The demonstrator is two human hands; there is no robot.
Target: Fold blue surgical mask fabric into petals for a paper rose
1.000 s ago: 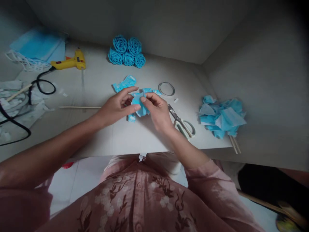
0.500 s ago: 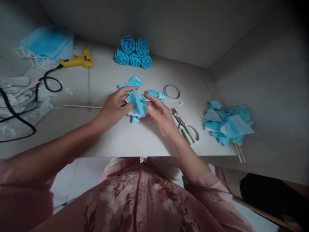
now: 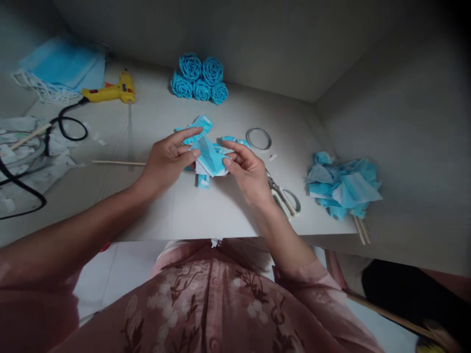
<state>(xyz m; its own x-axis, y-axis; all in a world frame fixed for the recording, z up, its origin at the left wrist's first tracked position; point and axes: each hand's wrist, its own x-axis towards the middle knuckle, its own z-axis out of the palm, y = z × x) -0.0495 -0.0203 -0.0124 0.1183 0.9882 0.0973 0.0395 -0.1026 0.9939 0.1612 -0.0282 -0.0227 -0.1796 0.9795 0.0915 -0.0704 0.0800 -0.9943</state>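
Between my two hands is a small piece of blue and white mask fabric (image 3: 210, 158), partly folded. My left hand (image 3: 167, 156) pinches its left edge with the thumb, its index finger stretched out above. On the opposite edge, my right hand (image 3: 246, 167) grips the fabric between thumb and fingers. More blue pieces (image 3: 201, 126) lie on the table just beyond and beneath the held piece. Right of my right hand lie scissors (image 3: 283, 193) with pale handles, their blades partly hidden by that hand. A thin wooden stick (image 3: 117, 163) lies left of my left hand.
Five rolled blue fabric roses (image 3: 201, 89) are stacked at the back. A yellow glue gun (image 3: 110, 92) and blue masks (image 3: 62, 63) lie back left, near a black cord (image 3: 69, 132). A wire coil (image 3: 258, 139) and a fabric heap (image 3: 344, 184) are on the right.
The fabric piece has been spread flatter between my hands. My left thumb has shifted to its left edge, and my right fingers have closed on its right edge. The view has shifted slightly.
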